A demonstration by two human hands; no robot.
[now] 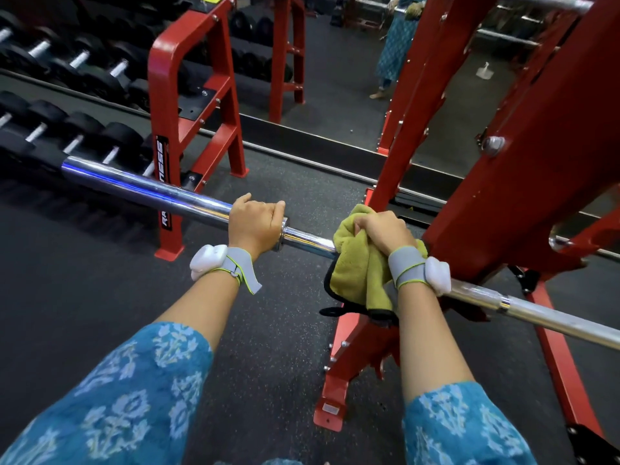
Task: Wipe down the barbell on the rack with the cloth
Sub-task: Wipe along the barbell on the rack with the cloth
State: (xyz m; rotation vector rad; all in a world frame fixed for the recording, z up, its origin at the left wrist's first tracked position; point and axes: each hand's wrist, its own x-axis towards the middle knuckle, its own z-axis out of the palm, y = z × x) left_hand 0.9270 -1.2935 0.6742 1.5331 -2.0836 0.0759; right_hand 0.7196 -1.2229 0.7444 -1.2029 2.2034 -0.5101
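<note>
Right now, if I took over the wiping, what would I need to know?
Left hand grips the barbell at the inner end of its thick sleeve.
Right hand grips the green cloth, bunched over the shaft beside the red rack upright.
Done: cannot tell how much is already wiped.
Left: run the cloth along the shaft and the sleeve.

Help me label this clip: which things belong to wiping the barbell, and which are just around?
Job: barbell, cloth wrapped on it, rack, left hand gripping the barbell, right hand gripping the cloth.
Around: dumbbells, red dumbbell stand, mirror.
</note>
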